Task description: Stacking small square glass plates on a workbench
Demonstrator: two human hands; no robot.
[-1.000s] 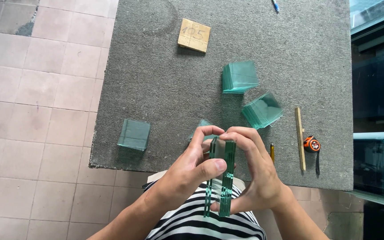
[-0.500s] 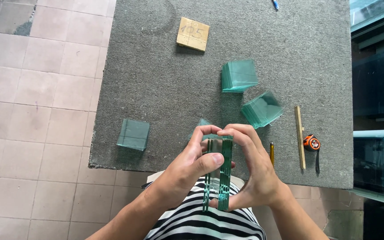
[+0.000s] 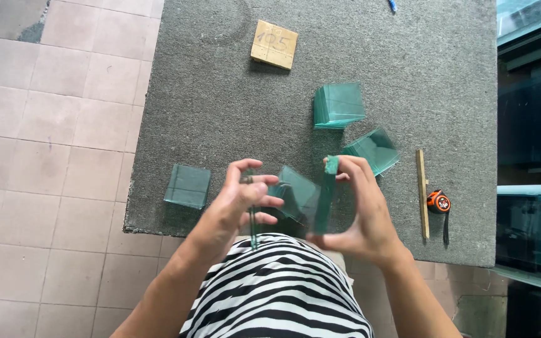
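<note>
My left hand (image 3: 236,200) pinches one thin green-tinted glass square (image 3: 252,216) on edge, above the near edge of the grey felt-covered table (image 3: 220,112). My right hand (image 3: 358,209) grips a small stack of glass squares (image 3: 325,194), also held on edge. The two hands are apart. Between them a loose pile of glass squares (image 3: 295,191) lies on the table. A striped shirt fills the bottom of the view.
Other glass stacks lie at the near left (image 3: 188,186), the middle (image 3: 338,105) and right of middle (image 3: 374,150). A wooden block (image 3: 273,44) sits at the back. A wooden stick (image 3: 422,193), an orange tape measure (image 3: 439,203) and a blue pen (image 3: 392,5) are at the right. Tiled floor lies left.
The hands have drawn apart. My left hand took one glass square away to the left, while my right hand moved up and right with the remaining stack.
</note>
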